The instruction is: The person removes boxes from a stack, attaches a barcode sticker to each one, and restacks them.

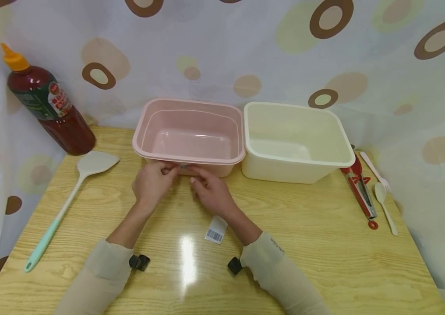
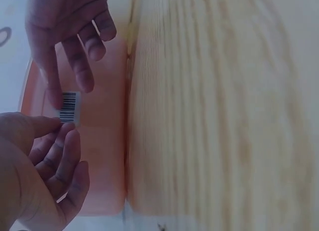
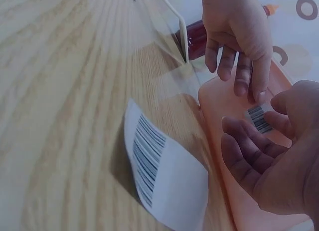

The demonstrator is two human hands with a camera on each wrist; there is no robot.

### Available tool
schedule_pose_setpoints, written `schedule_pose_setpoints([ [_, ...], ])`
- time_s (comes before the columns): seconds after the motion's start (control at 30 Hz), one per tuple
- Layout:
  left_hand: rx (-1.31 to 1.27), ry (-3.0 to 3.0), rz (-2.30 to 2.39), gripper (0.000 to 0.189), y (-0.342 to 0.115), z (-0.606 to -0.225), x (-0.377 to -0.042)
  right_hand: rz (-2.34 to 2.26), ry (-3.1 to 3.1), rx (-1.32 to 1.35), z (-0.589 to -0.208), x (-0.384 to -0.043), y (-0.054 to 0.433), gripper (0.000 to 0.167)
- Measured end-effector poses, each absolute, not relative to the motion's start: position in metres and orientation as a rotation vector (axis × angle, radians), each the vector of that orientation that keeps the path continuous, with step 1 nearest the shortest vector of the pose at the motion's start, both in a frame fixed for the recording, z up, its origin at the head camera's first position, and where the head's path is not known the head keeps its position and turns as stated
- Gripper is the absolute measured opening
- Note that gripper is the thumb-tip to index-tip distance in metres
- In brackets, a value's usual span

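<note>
A small barcode label [image 2: 71, 107] lies against the front wall of a pink plastic bin [image 1: 222, 169]. My left hand [image 1: 152, 183] touches the label's left end, thumb tip on its edge and other fingers loosely bent below. From the other side, my right hand [image 1: 215, 192] touches the label's right end with an outstretched finger, the rest of its fingers loose. In the right wrist view the label [image 3: 259, 119] shows between both hands' fingertips. A larger white paper piece with a printed barcode [image 1: 216, 229] rests on the table near my right wrist, its edges curling up.
Right of the pink bin stands a cream bin [image 1: 285, 171]. A sauce bottle [image 1: 53, 105] and a spatula [image 1: 70, 197] are at the left. Red-handled tongs [image 1: 360, 192], a spoon [image 1: 384, 205] and a fork [image 1: 376, 171] lie along the table's right side.
</note>
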State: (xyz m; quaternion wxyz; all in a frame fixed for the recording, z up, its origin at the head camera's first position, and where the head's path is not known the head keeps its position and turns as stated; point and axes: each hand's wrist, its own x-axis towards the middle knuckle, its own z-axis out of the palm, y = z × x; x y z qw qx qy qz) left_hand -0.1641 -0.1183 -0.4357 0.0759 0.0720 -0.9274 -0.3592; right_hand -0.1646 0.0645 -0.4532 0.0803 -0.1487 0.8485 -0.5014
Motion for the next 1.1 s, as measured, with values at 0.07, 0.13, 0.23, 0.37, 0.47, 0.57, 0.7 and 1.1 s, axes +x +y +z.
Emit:
schedule_pose_setpoints([
  [0.07,0.192,-2.817,-1.083,0.027,-0.118,-0.437,-0.164,-1.502,2.530,-0.436,-0.453,-0.165,0.066,0.037],
  [0.13,0.135,-2.853,-1.114,0.027,-0.118,-0.438,-0.163,-1.503,2.528,-0.424,-0.453,-0.166,0.068,0.036],
  [0.23,0.006,-2.887,-1.187,0.027,-0.116,-0.439,-0.163,-1.494,2.533,-0.420,-0.455,-0.166,0.071,0.036],
  [0.37,-0.109,-2.861,-1.283,0.027,-0.114,-0.440,-0.164,-1.504,2.518,-0.438,-0.459,-0.167,0.072,0.037],
  [0.47,-0.129,-2.815,-1.335,0.027,-0.114,-0.440,-0.165,-1.514,2.502,-0.435,-0.461,-0.167,0.073,0.038],
  [0.57,-0.141,-2.774,-1.408,0.028,-0.115,-0.440,-0.165,-1.513,2.497,-0.423,-0.462,-0.167,0.073,0.038],
  [0.7,-0.148,-2.753,-1.503,0.030,-0.117,-0.439,-0.163,-1.505,2.490,-0.422,-0.463,-0.167,0.074,0.038],
  [1.1,-0.130,-2.770,-1.474,0.031,-0.127,-0.442,-0.164,-1.488,2.471,-0.402,-0.463,-0.167,0.076,0.039],
])
